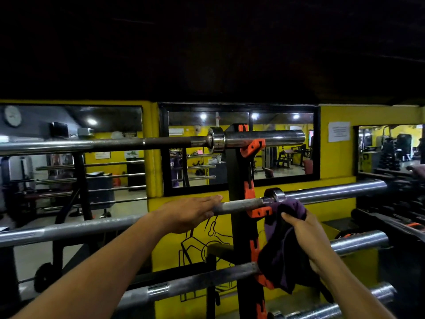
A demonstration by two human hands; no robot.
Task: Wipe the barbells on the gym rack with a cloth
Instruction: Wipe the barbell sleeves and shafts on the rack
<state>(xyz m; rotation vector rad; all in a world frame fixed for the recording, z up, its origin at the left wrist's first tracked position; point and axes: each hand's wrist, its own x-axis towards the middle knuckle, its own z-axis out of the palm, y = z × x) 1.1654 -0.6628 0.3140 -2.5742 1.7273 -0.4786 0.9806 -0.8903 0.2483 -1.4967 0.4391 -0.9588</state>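
- Nearest me, the right hand [305, 238] has its fingers curled into a bunched purple cloth [282, 245], which hangs down past the rack's orange hooks [258, 211] toward the lower bars.
- The top of the cloth sits just under the collar [274, 195] of the second barbell [230, 204], touching or very nearly touching it; I can't tell which.
- The left hand [190, 212] lies flat over that same bar's knurled shaft, fingers straight and together, apparently steadying it left of the black rack upright [236, 226].
- Below, two more barbells [190, 282] rest on the rack's lower hooks, their sleeves sticking out past its right edge.
- Above, the top barbell [264, 138] lies across the highest hook.
- Behind everything run a yellow wall [335, 166] and mirrors [282, 157].
- My read: wiping of the second bar is in hand. The next move calls for wrapping the cloth around the sleeve and sliding it toward the right end while the left hand keeps the bar from rolling.
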